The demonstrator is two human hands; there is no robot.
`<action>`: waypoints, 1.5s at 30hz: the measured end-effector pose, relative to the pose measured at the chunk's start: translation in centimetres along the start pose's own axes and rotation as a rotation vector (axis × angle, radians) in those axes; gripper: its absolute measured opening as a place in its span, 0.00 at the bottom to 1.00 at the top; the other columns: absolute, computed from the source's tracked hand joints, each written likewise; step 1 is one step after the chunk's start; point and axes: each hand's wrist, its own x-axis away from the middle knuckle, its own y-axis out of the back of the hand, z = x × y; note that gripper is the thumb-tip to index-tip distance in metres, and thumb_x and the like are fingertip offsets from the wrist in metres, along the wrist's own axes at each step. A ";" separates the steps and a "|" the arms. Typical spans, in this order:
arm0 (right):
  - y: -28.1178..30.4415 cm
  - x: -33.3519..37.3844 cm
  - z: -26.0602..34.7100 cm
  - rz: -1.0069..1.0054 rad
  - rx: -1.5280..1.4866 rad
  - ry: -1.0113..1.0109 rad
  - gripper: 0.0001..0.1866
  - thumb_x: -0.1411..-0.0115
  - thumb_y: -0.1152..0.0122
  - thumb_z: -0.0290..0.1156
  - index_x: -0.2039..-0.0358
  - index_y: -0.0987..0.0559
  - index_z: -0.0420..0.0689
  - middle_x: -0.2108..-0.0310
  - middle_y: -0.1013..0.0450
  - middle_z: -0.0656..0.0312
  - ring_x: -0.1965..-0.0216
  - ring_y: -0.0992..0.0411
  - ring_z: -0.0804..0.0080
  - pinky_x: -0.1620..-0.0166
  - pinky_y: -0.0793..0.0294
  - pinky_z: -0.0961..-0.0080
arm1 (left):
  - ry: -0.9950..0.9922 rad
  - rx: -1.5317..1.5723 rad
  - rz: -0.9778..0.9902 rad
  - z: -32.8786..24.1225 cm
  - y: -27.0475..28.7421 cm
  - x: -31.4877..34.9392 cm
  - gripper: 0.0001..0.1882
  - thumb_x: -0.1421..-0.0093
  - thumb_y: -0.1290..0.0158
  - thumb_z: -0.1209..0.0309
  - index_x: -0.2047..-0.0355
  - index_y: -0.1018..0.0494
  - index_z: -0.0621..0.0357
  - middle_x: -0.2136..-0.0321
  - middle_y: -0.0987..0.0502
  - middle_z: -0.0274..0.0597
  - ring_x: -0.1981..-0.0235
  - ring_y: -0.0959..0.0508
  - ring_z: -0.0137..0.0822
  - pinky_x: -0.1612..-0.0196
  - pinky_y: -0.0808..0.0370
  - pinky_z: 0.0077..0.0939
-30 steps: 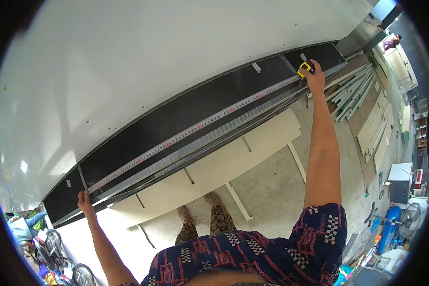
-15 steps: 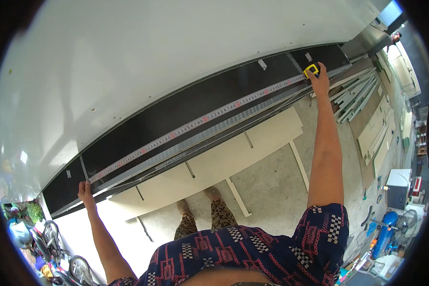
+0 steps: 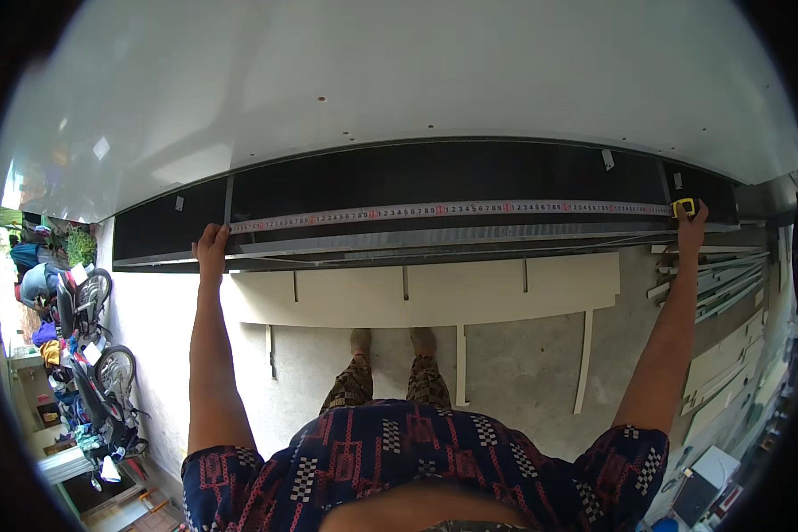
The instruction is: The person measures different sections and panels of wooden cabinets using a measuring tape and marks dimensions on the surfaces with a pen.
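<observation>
**A:** In the head view, where are your hands?

**B:** You have both arms stretched wide. Your left hand (image 3: 210, 242) presses the free end of the tape blade (image 3: 452, 211) against the long black panel (image 3: 434, 177), fingers closed down on it. Your right hand (image 3: 690, 223) is clamped around the yellow tape measure case (image 3: 683, 207) near the panel's far right end.

**A:** And the tape itself?

**B:** You hold it taut, lying flat along the black panel's length, between both hands. The panel sits under the edge of a big white sheet (image 3: 399, 80).

**A:** Anything below?

**B:** A cream board (image 3: 434, 288) lies on the concrete floor (image 3: 514, 372) by your feet, pale strips (image 3: 709, 279) stacked right, bicycles (image 3: 89, 337) left.
</observation>
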 end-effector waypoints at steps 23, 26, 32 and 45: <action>-0.3 -0.2 0.5 -0.044 0.039 0.009 0.35 0.39 0.44 0.44 0.37 0.45 0.43 0.44 0.36 0.42 0.43 0.35 0.46 0.43 0.36 0.59 | -0.046 0.045 -0.018 -1.5 -0.3 -0.4 0.15 0.38 0.48 0.61 0.76 0.31 0.57 0.83 0.40 0.26 0.76 0.42 0.22 0.71 0.43 0.21; -0.3 -0.2 0.7 -0.046 0.047 0.015 0.35 0.39 0.45 0.45 0.37 0.45 0.43 0.44 0.37 0.41 0.43 0.36 0.46 0.43 0.37 0.59 | -0.073 0.013 -0.041 -1.5 -0.4 -0.4 0.15 0.38 0.48 0.60 0.76 0.31 0.57 0.83 0.40 0.26 0.76 0.42 0.22 0.71 0.43 0.21; -0.2 0.2 1.8 -0.047 0.059 -0.006 0.35 0.38 0.45 0.45 0.37 0.45 0.43 0.43 0.37 0.41 0.42 0.37 0.45 0.43 0.36 0.59 | 0.030 0.027 0.034 -1.3 0.1 -0.7 0.15 0.37 0.52 0.55 0.74 0.29 0.49 0.81 0.31 0.26 0.70 0.30 0.28 0.36 0.67 0.49; -0.8 -0.7 1.4 -0.043 0.014 0.000 0.36 0.39 0.44 0.44 0.37 0.46 0.43 0.42 0.39 0.43 0.41 0.38 0.46 0.42 0.38 0.58 | 0.036 0.034 0.036 -0.8 0.0 -1.3 0.15 0.37 0.51 0.55 0.75 0.29 0.51 0.81 0.30 0.27 0.70 0.30 0.29 0.36 0.66 0.46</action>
